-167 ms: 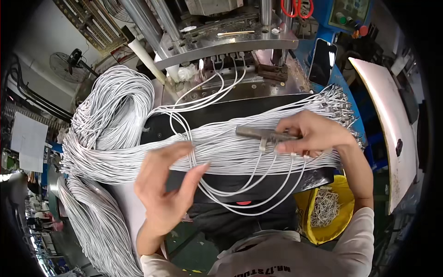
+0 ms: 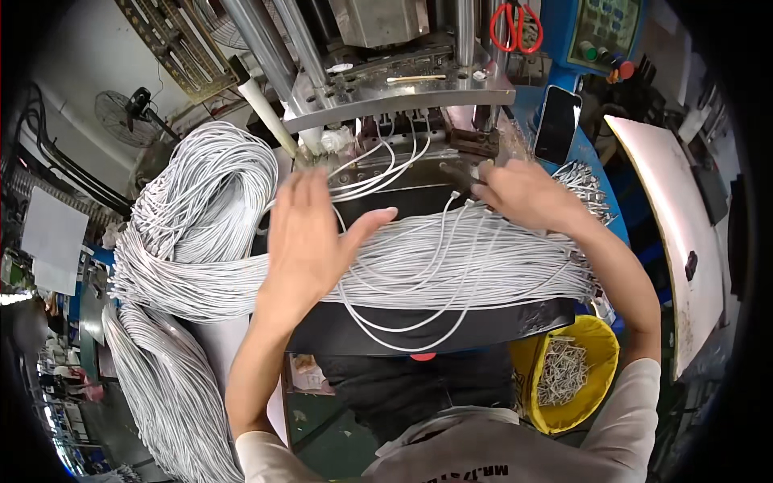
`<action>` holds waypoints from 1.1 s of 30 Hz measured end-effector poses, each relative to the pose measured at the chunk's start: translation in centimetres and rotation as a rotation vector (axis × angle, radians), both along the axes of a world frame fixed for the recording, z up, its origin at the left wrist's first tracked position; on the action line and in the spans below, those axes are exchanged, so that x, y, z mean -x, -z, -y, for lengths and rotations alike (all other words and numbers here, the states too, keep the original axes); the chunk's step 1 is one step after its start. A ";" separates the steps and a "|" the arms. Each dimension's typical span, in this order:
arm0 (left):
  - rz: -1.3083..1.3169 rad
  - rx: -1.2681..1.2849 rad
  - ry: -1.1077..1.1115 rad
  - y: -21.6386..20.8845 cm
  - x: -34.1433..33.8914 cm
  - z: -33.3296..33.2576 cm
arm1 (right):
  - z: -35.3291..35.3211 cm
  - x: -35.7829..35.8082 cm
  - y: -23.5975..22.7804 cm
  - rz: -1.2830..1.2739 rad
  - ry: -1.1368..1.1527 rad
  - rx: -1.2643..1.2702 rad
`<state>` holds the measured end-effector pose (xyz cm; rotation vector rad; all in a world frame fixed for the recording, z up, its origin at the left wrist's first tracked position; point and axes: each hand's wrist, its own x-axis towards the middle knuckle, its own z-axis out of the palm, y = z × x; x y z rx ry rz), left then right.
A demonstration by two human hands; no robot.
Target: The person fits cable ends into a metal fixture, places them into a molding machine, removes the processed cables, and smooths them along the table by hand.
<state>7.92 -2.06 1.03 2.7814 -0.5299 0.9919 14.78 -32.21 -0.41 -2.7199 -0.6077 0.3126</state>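
My right hand (image 2: 523, 191) grips a dark metal bar (image 2: 460, 180) in front of the press. Several white cables (image 2: 444, 233) hang from the bar by their small plug ends and loop down toward me over the big bundle. The bar is blurred by motion. My left hand (image 2: 310, 237) has its fingers stretched and thumb spread, over the cables at the left of the black work surface (image 2: 386, 320); it grips nothing that I can see. Past its fingertips, white cables (image 2: 394, 171) run into the lower part of the press (image 2: 407, 101). Beneath both hands lies a thick bundle of white cables (image 2: 499, 270).
A coiled cable bundle (image 2: 201, 185) and a hanging one (image 2: 165, 386) are at left. A yellow bin (image 2: 608, 378) at lower right holds small pale pieces. A phone (image 2: 558, 125), red-handled scissors (image 2: 515, 28) and a control box (image 2: 605, 36) stand at the far right.
My right hand has carried the metal bar and its cables away from me, toward the press. My left hand has also moved forward, its fingers straighter than before.
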 end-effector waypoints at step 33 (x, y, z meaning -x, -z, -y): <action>-1.360 1.787 0.566 1.1 -4.6 -1.2 | -9.9 -12.5 6.6 -0.297 0.823 -1.199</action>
